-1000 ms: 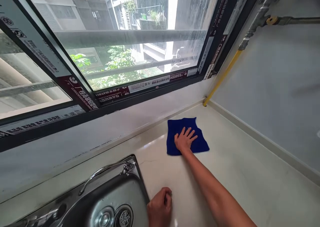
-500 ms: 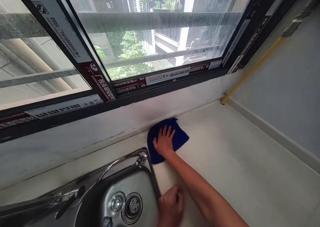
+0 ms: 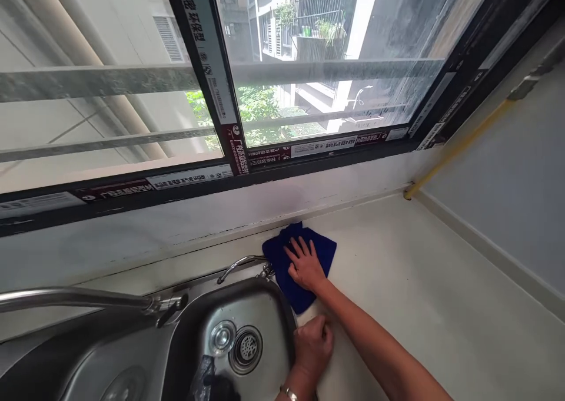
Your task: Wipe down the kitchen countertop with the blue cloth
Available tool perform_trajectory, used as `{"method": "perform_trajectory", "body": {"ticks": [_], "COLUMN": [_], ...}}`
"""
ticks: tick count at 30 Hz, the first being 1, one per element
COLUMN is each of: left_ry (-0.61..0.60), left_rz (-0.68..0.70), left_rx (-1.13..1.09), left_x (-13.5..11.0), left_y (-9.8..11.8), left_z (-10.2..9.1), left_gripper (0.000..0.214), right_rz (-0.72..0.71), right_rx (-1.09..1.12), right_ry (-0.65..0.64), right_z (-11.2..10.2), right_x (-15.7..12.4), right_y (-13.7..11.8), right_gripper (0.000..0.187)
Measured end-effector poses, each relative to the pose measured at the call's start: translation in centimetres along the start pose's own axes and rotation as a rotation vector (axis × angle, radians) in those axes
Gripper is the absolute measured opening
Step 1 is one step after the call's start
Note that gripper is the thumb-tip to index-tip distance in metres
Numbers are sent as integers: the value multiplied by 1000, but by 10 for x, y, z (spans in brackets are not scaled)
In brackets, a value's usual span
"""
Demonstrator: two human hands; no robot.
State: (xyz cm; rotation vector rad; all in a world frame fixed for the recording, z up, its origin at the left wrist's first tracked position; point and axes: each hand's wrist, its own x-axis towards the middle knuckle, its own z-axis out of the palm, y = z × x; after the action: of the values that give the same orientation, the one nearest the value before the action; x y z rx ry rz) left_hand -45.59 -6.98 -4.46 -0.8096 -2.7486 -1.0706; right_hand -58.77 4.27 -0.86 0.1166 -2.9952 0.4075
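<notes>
A blue cloth (image 3: 324, 249) lies on the pale countertop (image 3: 406, 283) against the back ledge, just right of the sink corner. My right hand (image 3: 303, 264) presses flat on it with fingers spread. My left hand (image 3: 313, 345) rests as a closed fist on the counter at the sink's right rim, with nothing visible in it. A bracelet shows at that wrist.
A steel sink (image 3: 176, 336) with a drain (image 3: 246, 348) fills the lower left, with a long faucet spout (image 3: 79, 299) and a small curved handle (image 3: 241, 264). A dark-framed window (image 3: 265, 171) runs above. A yellow pipe (image 3: 445, 159) climbs the right corner beside a grey wall (image 3: 507, 183).
My right hand has slid the blue cloth left along the counter, from the open middle to the sink's back right corner. The view has swung left. The left fist has stayed put.
</notes>
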Motion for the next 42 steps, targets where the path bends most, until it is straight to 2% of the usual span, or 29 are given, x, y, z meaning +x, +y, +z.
{"method": "perform_trajectory", "body": {"ticks": [4,12,18,21,25,27,30,37,42], "left_ry": [28,21,12,-23,-65,-69,-67,-50,-15], "left_rz": [-1,65,69,82,87,80,76,57,69], "left_rx": [-9,-121,-163,-181,-186,-181,-185,-219,-239], "left_x": [0,-2,-1,-2,-4,-5,-5,-4,-4], "left_y": [0,6,5,2,-3,-4,-4,-1,0], "left_z": [2,-8,-10,-8,-5,-5,-4,-6,-8], "left_gripper": [21,23,26,26,25,25,25,27,25], "right_rz": [-41,86,96,25,-255,-274,-253,-400,-417], "right_rx": [-15,-135,-177,-160,-2,72,132,136,68], "right_ry": [12,92,126,127,-70,-120,-123,-182,-137], "right_z": [3,8,-2,-8,-19,-24,-27,-14,-6], "right_x": [-33,-98,-115,-107,-83,-67,-43,19,32], "right_y": [-2,21,27,23,16,13,7,-7,-12], "right_gripper": [62,65,63,63,60,59,62,55,47]}}
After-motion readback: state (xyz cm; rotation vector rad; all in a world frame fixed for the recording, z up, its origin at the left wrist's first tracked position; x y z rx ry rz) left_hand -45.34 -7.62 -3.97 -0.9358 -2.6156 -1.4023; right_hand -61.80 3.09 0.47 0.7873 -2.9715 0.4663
